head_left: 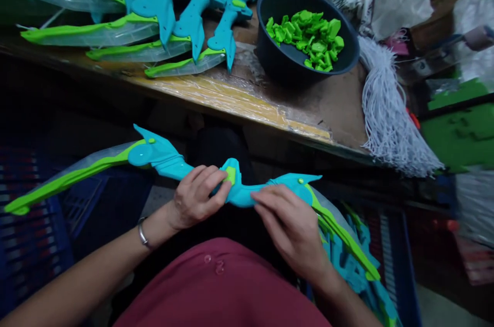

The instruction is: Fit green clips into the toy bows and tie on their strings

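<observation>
Presently, a toy bow (pixel 243 197) in teal and lime green is held crosswise in front of the person's maroon shirt (pixel 227 286), near the edge of the counter (pixel 339 110) and apart from it. The left hand (pixel 198 195) is clamped on the teal middle section, its thumb and fingertips at a lime insert (pixel 231 174) fitted there. A metal bracelet (pixel 142 233) is noted on the left wrist. The right hand (pixel 295 224) lies over the other side of the middle section, fingertips touching the teal surface; whether it is fully closed around the bow cannot be told.

On the counter, several similar bows (pixel 189 23) lie in an overlapping row, each showing a lime button on its middle. Just beside them stands a dark basin (pixel 278 67) containing loose lime pieces (pixel 304 33). To the right of the basin, a bundle of white strings (pixel 393 110) hangs over the counter's edge. Below, by the right forearm, more teal and lime parts (pixel 347 260) are piled; their exact form is partly hidden.
</observation>
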Motion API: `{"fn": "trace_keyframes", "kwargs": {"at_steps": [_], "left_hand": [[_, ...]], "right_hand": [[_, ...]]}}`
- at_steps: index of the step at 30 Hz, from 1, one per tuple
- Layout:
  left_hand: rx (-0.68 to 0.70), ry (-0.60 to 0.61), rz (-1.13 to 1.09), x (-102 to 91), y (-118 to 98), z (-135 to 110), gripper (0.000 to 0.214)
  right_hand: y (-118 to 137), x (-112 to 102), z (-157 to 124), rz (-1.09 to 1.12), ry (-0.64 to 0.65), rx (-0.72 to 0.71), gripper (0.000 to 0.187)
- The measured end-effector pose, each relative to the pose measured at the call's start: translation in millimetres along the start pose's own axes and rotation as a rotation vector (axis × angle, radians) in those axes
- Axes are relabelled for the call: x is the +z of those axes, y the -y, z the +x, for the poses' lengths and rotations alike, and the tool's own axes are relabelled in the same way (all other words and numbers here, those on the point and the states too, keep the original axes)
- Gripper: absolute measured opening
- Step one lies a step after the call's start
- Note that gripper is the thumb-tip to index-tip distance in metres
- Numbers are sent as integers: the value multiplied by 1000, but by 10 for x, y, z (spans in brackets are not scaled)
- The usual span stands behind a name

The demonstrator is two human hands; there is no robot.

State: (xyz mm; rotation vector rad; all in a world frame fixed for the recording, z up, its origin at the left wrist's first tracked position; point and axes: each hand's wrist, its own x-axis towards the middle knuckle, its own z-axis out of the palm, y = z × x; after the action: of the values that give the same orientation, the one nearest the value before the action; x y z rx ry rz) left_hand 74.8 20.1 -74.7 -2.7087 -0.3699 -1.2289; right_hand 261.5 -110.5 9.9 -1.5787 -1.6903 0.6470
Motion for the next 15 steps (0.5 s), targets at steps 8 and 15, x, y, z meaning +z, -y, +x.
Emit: {"fn": "trace_keyframes", "kwargs": {"at_steps": [8,15], "left_hand": [[-18,46,-5,-50,-59,-78,16],[-133,73,-162,-51,-72,-245,21]], "right_hand": [[-364,375,394,-66,73,-28,29],[-367,414,331,-131,52,-65,30]]}}
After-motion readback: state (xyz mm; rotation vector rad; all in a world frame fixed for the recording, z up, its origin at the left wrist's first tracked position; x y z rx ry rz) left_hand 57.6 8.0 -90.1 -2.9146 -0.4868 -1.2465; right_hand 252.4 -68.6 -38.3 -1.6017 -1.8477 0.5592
